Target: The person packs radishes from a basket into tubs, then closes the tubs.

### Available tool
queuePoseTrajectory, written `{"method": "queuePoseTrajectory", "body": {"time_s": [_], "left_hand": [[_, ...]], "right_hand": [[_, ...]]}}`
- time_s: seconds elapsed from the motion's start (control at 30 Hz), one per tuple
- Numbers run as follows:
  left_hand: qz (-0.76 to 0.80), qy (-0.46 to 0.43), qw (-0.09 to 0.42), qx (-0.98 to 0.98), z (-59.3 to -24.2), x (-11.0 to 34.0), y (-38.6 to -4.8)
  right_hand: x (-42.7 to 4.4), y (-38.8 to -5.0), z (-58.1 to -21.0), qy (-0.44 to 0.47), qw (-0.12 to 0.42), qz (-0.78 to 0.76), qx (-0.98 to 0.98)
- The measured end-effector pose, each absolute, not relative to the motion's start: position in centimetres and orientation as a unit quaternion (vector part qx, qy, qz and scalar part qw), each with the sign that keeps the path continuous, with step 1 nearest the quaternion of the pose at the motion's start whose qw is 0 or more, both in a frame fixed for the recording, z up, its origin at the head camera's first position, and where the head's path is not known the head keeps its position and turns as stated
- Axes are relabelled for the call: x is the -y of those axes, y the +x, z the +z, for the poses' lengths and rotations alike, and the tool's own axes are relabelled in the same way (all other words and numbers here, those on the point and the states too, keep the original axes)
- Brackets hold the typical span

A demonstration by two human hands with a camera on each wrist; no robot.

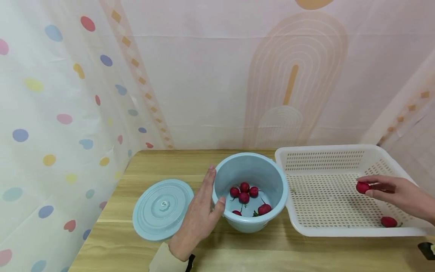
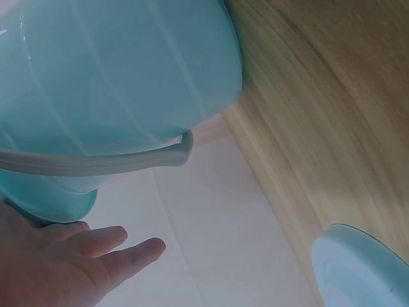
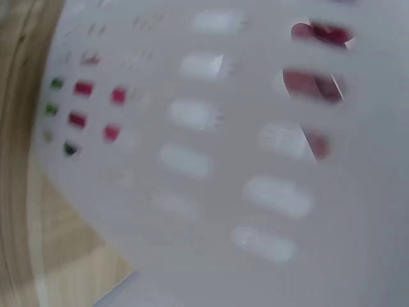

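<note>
A light blue bucket (image 1: 250,225) stands on the table with several red radishes (image 1: 244,197) at its bottom. My left hand (image 1: 200,211) lies along the bucket's left rim, fingers extended; in the left wrist view its fingers (image 2: 137,256) are straight beside the bucket (image 2: 121,70). On the right, my right hand (image 1: 402,194) pinches a radish (image 1: 362,187) above the white basket (image 1: 302,226). Another radish (image 1: 389,221) lies in the basket near its front side. The basket wall (image 3: 223,160) fills the blurred right wrist view, with red showing through its slots.
A round light blue lid (image 1: 163,209) lies flat on the wooden table (image 1: 112,226), left of the bucket. The bucket's handle (image 2: 96,163) hangs against its side. Patterned curtains (image 1: 210,83) rise behind and to the left. A small black object (image 1: 426,251) shows at the right edge.
</note>
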State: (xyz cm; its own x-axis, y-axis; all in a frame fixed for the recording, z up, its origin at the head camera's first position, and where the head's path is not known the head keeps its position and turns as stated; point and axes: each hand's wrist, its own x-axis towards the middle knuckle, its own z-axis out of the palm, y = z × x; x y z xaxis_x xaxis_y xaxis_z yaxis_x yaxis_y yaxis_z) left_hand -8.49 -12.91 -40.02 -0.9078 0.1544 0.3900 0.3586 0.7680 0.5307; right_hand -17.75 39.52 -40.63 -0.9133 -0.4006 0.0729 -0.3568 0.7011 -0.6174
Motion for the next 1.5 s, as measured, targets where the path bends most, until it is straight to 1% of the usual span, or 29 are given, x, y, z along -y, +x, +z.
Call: {"method": "queuePoseTrajectory", "body": {"time_s": [0.13,0.27,0.67,1.0,1.5], "left_hand": [[-0.313,-0.139,0.164,0.925,-40.0,12.9,-8.5],[-0.314,-0.143,0.169,0.923,-40.0,12.9,-8.6],[-0.316,-0.146,0.176,0.921,-40.1,12.9,-8.8],[-0.312,-0.147,0.177,0.922,-40.2,12.9,-8.9],[-0.313,-0.145,0.178,0.922,-40.4,13.0,-8.7]], "right_hand": [[-39.0,-17.3,-40.1,-0.192,-0.001,-0.319,-0.928],[-38.4,-16.8,-39.5,-0.176,-0.022,-0.330,-0.927],[-36.3,-15.0,-37.6,-0.163,-0.052,-0.436,-0.884],[-34.2,-13.5,-36.9,-0.193,-0.084,-0.470,-0.857],[-30.7,-11.2,-36.0,-0.209,-0.139,-0.484,-0.838]]}}
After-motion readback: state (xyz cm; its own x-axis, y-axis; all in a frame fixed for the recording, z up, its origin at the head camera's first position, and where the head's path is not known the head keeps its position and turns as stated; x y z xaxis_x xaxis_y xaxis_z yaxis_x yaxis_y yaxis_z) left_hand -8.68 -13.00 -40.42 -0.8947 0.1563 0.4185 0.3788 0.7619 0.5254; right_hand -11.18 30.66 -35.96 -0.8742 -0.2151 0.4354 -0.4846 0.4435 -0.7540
